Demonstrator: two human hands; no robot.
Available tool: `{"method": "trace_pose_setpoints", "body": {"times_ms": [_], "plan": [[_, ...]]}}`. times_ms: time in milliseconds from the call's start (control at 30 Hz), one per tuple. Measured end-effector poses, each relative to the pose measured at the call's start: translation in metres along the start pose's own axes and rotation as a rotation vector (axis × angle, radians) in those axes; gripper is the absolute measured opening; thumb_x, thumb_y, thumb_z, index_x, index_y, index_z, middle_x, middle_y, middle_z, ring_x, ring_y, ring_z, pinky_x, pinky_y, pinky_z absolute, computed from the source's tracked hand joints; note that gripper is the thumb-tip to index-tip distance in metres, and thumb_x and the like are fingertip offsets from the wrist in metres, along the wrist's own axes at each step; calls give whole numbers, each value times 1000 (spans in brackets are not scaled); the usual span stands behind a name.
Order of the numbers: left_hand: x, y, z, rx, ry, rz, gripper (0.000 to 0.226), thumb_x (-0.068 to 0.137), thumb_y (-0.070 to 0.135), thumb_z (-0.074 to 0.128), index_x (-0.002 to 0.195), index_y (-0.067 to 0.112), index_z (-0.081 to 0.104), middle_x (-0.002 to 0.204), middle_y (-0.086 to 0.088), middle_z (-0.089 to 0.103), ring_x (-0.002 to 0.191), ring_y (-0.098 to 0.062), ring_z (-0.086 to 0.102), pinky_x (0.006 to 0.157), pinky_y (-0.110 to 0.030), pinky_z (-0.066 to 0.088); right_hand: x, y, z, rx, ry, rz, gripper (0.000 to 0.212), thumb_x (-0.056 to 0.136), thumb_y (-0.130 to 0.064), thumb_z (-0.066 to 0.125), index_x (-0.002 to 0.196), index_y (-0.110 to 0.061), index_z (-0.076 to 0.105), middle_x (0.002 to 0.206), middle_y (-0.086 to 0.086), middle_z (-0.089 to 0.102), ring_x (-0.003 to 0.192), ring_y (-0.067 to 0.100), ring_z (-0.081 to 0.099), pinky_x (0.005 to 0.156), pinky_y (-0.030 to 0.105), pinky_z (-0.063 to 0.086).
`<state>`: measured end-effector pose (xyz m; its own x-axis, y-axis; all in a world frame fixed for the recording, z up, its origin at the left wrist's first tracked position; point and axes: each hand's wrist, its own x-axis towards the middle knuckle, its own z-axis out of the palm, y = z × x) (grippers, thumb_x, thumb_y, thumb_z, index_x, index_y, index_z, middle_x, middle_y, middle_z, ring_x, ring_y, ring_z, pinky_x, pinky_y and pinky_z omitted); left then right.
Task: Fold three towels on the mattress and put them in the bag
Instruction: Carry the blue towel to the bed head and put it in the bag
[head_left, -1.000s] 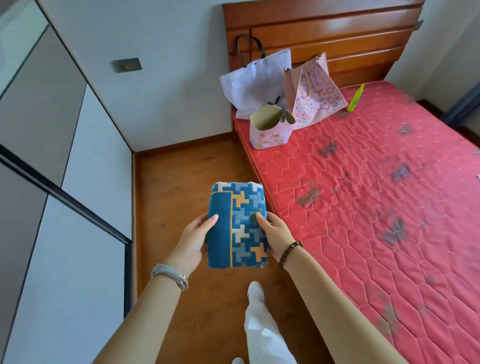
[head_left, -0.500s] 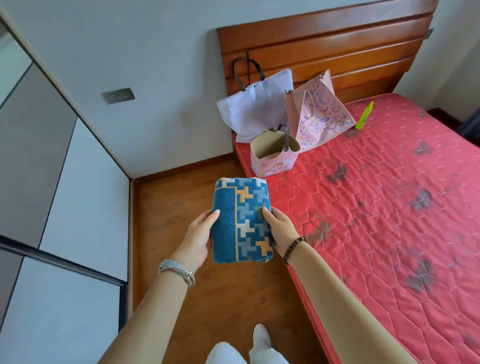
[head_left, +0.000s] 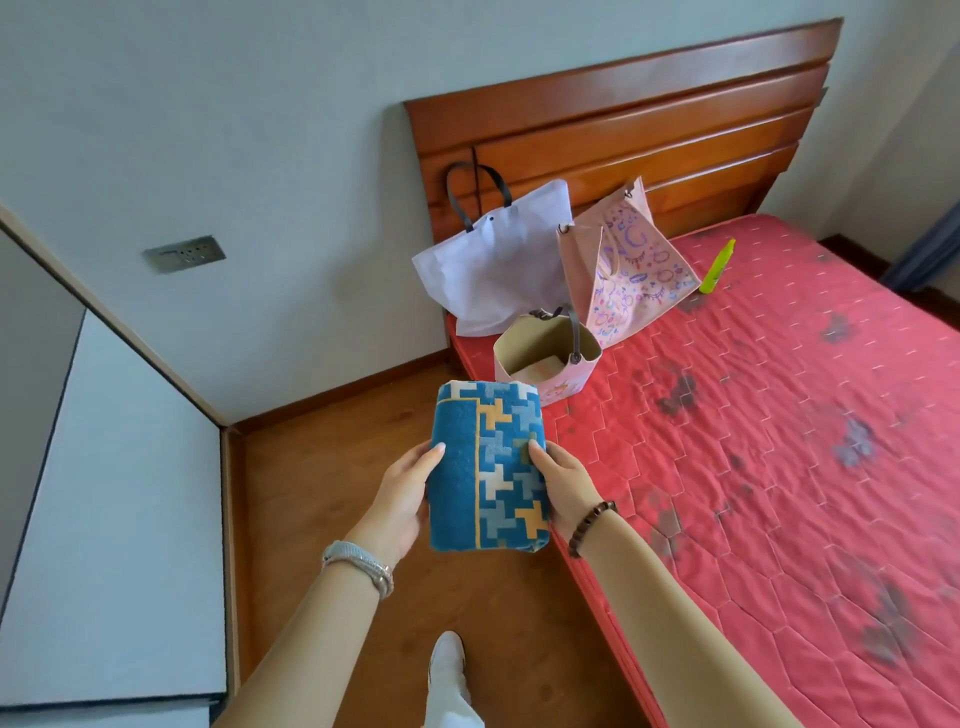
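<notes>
Gripping the folded blue towel (head_left: 488, 467) by its long edges, the left hand (head_left: 402, 499) and right hand (head_left: 566, 480) are held over the floor (head_left: 322, 493) beside the mattress (head_left: 753, 441). At 12 o'clock the open bag (head_left: 576, 376) is set near the mattress edge; it may be toppled, or the fold undone, if the towel is pushed in crooked.

Terry-cloth towel (head_left: 488, 467), quilted mattress (head_left: 753, 441), glossy wood headboard (head_left: 649, 119).

L hand (head_left: 402, 499) & R hand (head_left: 563, 480) both gripping (thumbs atop).
</notes>
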<state>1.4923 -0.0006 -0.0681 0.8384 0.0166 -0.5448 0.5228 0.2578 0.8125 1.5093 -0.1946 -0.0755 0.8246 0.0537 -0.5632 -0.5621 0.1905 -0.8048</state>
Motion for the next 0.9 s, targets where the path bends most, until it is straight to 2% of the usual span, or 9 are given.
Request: {"method": "trace_pose_setpoints", "body": {"times_ms": [100, 233, 400, 500, 733, 900], "plan": [[36, 29, -9, 34, -6, -4, 31, 101, 33, 55, 128, 20, 61, 126, -4, 68, 120, -22, 61, 107, -52, 45, 29, -19, 22, 45, 20, 7, 23, 100, -30, 49, 116, -15, 56, 110, 9, 71, 94, 25, 71, 84, 42, 59], [75, 62, -22, 94, -58, -20, 32, 101, 37, 54, 129, 23, 59, 127, -2, 67, 121, -20, 60, 108, -54, 44, 65, -37, 45, 86, 58, 19, 25, 100, -31, 49, 117, -14, 55, 112, 11, 70, 100, 28, 70, 91, 47, 56], [117, 92, -23, 154, -93, -46, 31, 102, 36, 53, 129, 23, 58, 127, 0, 66, 120, -19, 60, 108, -52, 44, 99, -48, 57, 140, 103, 34, 28, 99, -32, 49, 120, -14, 54, 112, 9, 71, 100, 27, 70, 89, 46, 57], [142, 101, -17, 172, -111, -69, 31, 101, 37, 53, 129, 23, 58, 127, 0, 66, 120, -18, 60, 109, -52, 43, 119, -57, 55, 162, 135, 45, 28, 99, -31, 49, 121, -14, 54, 112, 9, 71, 99, 27, 71, 85, 44, 58], [211, 108, 7, 201, -135, -148, 29, 101, 36, 55, 126, 23, 60, 125, -1, 67, 119, -19, 61, 109, -52, 43, 173, -72, 37, 152, 213, 53, 24, 100, -32, 48, 116, -15, 54, 109, 6, 71, 97, 24, 71, 87, 41, 58], [263, 123, 34, 218, -146, -170, 25, 102, 33, 54, 122, 21, 61, 124, -3, 68, 118, -20, 61, 109, -51, 43, 220, -92, 22, 231, 245, 66, 22, 100, -28, 48, 116, -13, 56, 109, 10, 72, 94, 27, 71, 89, 48, 56]]}}
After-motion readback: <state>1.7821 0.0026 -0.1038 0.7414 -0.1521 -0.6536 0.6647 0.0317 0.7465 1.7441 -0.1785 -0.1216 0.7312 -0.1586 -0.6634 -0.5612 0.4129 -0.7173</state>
